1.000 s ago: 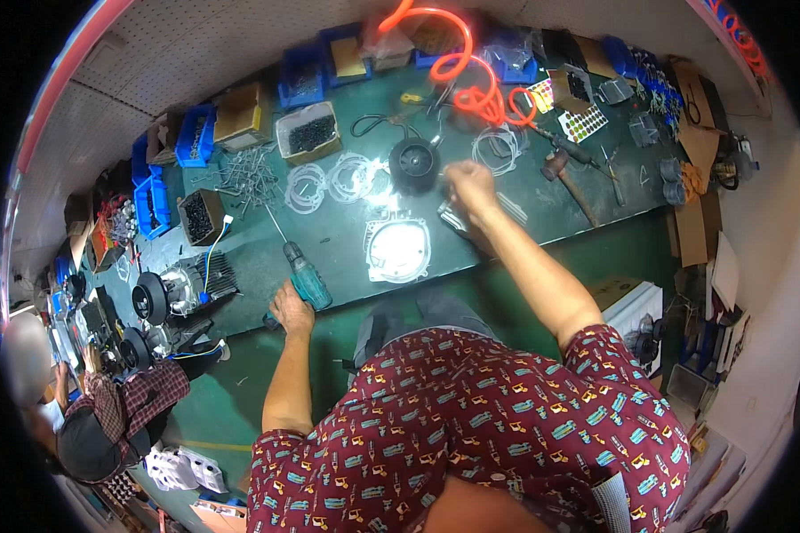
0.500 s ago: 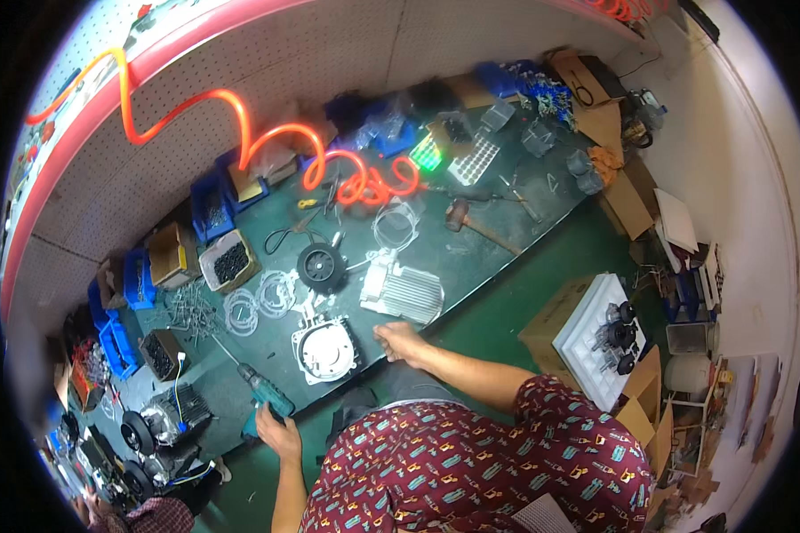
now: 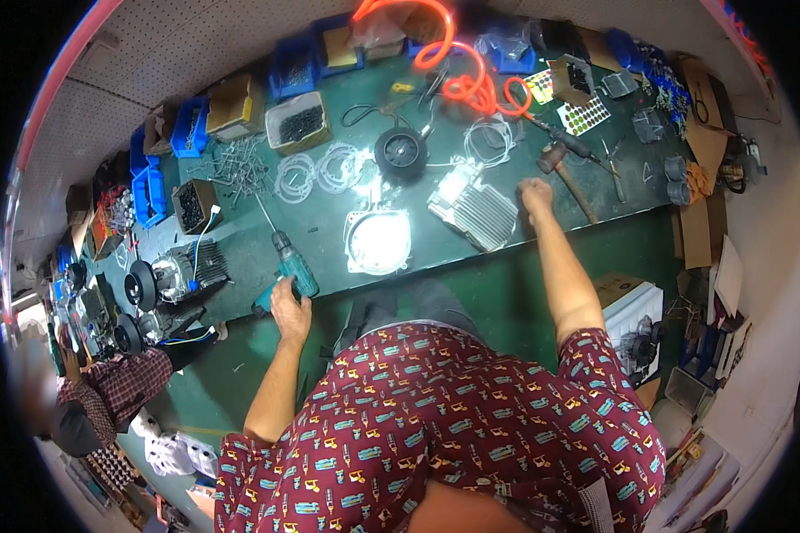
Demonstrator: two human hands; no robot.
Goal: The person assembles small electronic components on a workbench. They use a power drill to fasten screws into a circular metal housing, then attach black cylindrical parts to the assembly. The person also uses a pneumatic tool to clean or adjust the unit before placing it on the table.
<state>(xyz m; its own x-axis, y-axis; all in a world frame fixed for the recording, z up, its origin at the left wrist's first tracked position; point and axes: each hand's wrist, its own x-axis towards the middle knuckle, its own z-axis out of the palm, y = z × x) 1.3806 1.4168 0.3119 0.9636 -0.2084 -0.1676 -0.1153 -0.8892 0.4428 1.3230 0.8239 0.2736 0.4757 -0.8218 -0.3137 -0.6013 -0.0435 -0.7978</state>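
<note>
My left hand [image 3: 291, 309] is closed round the handle of a teal cordless drill [image 3: 295, 266], which lies at the bench's near edge with its long bit pointing away. My right hand [image 3: 534, 194] is curled shut above the bench, between a finned metal housing [image 3: 476, 211] and a wooden-handled hammer [image 3: 573, 182]. Whatever its fingers may hold is hidden. A round, bright metal housing [image 3: 378, 242] lies open side up in front of me. Beyond it sits a black fan wheel [image 3: 401, 153], with clear ring-shaped gaskets [image 3: 295, 178] to its left.
Long screws [image 3: 231, 169] lie in a pile, with a box of black parts [image 3: 298, 123] and blue bins [image 3: 189, 127] behind. An orange coiled hose [image 3: 471, 93] hangs over the bench. Assembled motors [image 3: 173, 271] stand at left, where another person [image 3: 133, 382] works.
The view has shifted. My right hand has moved right and away, from beside the round housing to past the finned one, near the hammer. My left hand stays at the drill.
</note>
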